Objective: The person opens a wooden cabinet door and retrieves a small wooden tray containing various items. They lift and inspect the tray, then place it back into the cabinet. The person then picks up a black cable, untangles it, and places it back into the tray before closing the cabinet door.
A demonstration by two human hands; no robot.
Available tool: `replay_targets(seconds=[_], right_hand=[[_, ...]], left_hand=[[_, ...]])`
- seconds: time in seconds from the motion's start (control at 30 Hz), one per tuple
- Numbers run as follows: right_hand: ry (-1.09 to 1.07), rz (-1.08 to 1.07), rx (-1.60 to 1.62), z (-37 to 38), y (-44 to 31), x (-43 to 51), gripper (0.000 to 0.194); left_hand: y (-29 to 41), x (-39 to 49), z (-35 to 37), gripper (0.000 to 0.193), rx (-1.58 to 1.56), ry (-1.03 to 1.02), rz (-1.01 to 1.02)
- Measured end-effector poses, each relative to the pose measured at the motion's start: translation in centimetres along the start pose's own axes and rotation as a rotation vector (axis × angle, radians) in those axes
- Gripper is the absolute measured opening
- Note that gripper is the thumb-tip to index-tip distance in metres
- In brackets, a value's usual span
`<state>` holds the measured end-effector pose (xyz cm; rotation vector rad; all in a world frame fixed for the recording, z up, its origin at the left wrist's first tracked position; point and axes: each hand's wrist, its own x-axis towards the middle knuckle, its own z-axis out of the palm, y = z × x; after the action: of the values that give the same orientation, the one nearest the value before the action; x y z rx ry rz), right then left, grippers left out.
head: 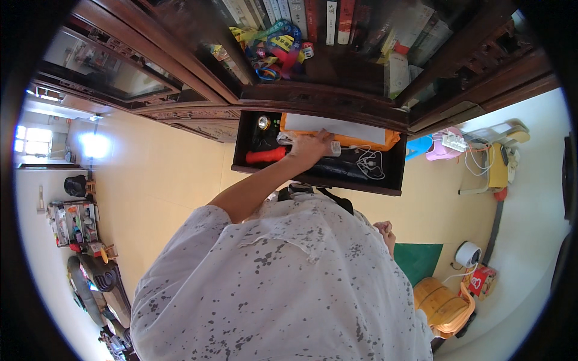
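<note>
My left hand (311, 146) reaches into a pulled-out dark wooden drawer (318, 186). It lies over the front edge of an orange padded envelope (352, 139) with a white sheet (334, 124) on it. Crinkled clear plastic (289, 137) and a small translucent case (335, 149) lie against this hand; whether its fingers grip anything is hidden. A red cylindrical object (266, 155), a torch (263, 122), a white cable (370, 164) and a black flat item (336, 168) are also inside. My right hand (386, 232) hangs beside my body, fingers curled, its palm hidden.
Above the drawer, a bookcase holds books (331, 22) and colourful ribbons (282, 43). At right are a power strip (454, 142), a yellow chair (498, 164), a green mat (417, 259) and a wooden barrel-shaped stool (438, 300). A shelf rack (74, 223) stands far left.
</note>
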<state>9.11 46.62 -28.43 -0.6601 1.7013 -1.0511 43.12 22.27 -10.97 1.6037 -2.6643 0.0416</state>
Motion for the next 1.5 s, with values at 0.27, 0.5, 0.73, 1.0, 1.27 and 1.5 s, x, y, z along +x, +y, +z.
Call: replay_targets(seconds=[0.27, 0.5, 0.73, 1.0, 1.27, 1.5], right_hand=[[-0.126, -0.046, -0.011, 1.2, -3.7, -1.0, 0.024], [-0.182, -0.066, 0.163, 2.9, -8.4, -2.3, 0.012], [-0.182, 0.018, -0.019, 2.5, -16.4, -4.3, 0.030], [-0.516, -0.296, 0.086, 5.7, -28.0, -8.2, 0.031], [-0.504, -0.682, 0.100, 12.0, -38.2, -9.5, 0.072], [-0.611, -0.562, 0.044, 16.3, -37.1, -7.4, 0.037]], left_hand=[[-2.2, -3.3, -2.0, 0.037, -0.282, 0.014, 0.276], [-1.1, -3.3, -2.2, 0.011, -0.442, 0.005, 0.367], [-1.7, -3.9, -10.7, 0.007, -1.226, 0.037, 0.065], [-2.5, -3.3, -20.8, 0.014, -1.395, 0.104, 0.076], [0.4, -1.7, -24.5, 0.015, -1.524, -0.002, 0.277], [2.9, -1.0, -23.6, 0.015, -1.725, 0.034, 0.358]])
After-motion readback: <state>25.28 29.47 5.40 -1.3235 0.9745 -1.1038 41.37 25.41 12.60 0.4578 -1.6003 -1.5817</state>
